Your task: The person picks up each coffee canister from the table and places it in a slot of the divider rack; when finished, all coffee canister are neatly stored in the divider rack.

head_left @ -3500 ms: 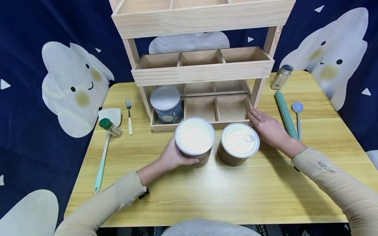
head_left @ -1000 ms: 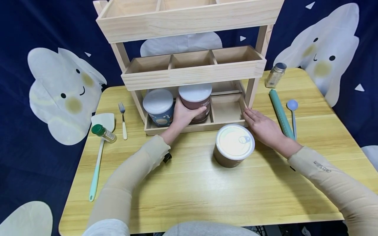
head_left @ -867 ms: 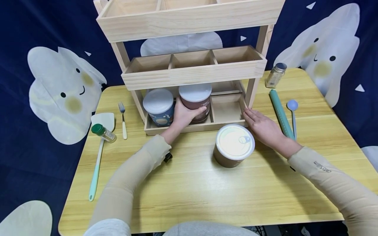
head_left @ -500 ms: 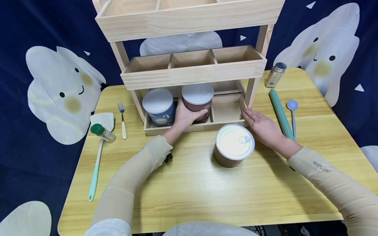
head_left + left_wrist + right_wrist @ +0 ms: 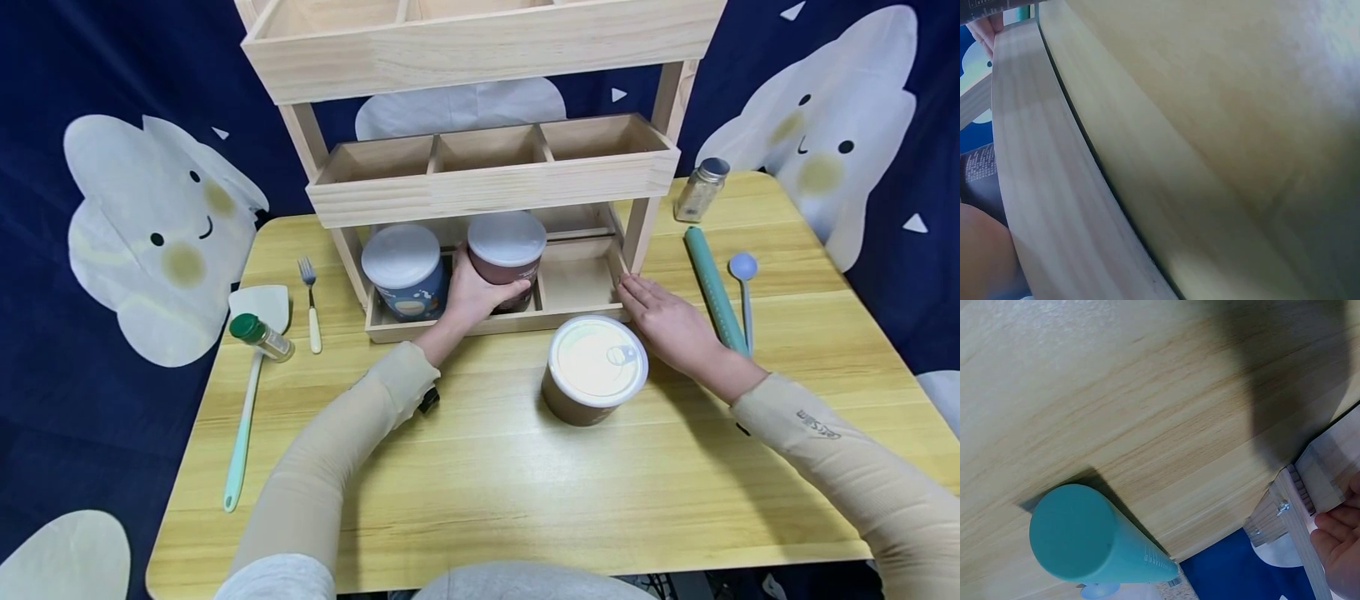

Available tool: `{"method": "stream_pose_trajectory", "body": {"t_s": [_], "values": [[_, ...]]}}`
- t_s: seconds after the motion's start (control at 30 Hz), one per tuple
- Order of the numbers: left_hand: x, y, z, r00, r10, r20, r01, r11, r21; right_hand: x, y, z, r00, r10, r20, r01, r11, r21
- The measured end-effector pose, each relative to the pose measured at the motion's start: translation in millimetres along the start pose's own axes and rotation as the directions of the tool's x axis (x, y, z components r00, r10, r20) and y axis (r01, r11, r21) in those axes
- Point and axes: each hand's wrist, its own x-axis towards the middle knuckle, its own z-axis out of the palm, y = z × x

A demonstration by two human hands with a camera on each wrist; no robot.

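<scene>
In the head view my left hand (image 5: 476,292) grips a brown canister (image 5: 507,258) with a whitish lid, its thumb across the front. This canister is in the middle compartment of the wooden rack's (image 5: 495,187) bottom tier; its base is partly hidden. A blue canister (image 5: 408,279) stands in the left compartment, just beside my left hand. My right hand (image 5: 660,321) rests its straight fingers against the right end of the bottom tier. Near it on the table is a second brown canister (image 5: 595,371), its pull-tab top facing up. The right wrist view shows the fingers (image 5: 1335,528) touching the rack's end.
Right of the rack lie a teal cylinder (image 5: 716,287) and a blue spoon (image 5: 743,271), with a silver-lidded jar (image 5: 701,192) behind. On the left are a fork (image 5: 311,304), a spatula (image 5: 247,417) and a green-capped shaker (image 5: 262,336). A dark blue curtain (image 5: 180,50) hangs behind the table.
My left hand has carried the brown canister from the table into the middle compartment, then shifted it slightly right. My right hand stays against the rack's end.
</scene>
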Motion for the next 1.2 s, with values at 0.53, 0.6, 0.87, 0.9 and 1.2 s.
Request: {"method": "stream_pose_trajectory", "body": {"t_s": [0.53, 0.6, 0.87, 0.9, 1.2], "values": [[-16.9, 5.5, -9.8, 0.999, -0.022, 0.047, 0.022, 1.0, 0.006, 0, -2, -1, 1.0, 0.012, -0.002, -0.012, 1.0, 0.012], [-22.3, 6.5, -13.7, 0.997, -0.006, 0.071, 0.008, 1.0, -0.016, 0, -2, -1, 1.0, 0.012, 0.003, -0.012, 1.0, 0.013], [-84.4, 12.9, -32.5, 0.982, -0.007, 0.188, -0.002, 0.999, 0.047, 0, -2, -4, 1.0, 0.015, 0.007, -0.015, 1.0, 0.006], [-94.4, 13.3, -33.5, 0.981, 0.024, 0.192, -0.033, 0.999, 0.042, 0, -2, -4, 1.0, 0.014, 0.007, -0.014, 1.0, 0.003], [-138.8, 16.2, -10.6, 0.833, 0.155, 0.531, -0.189, 0.982, 0.01, 0, -2, -2, 1.0, 0.008, -0.007, -0.008, 1.0, -0.001]]}}
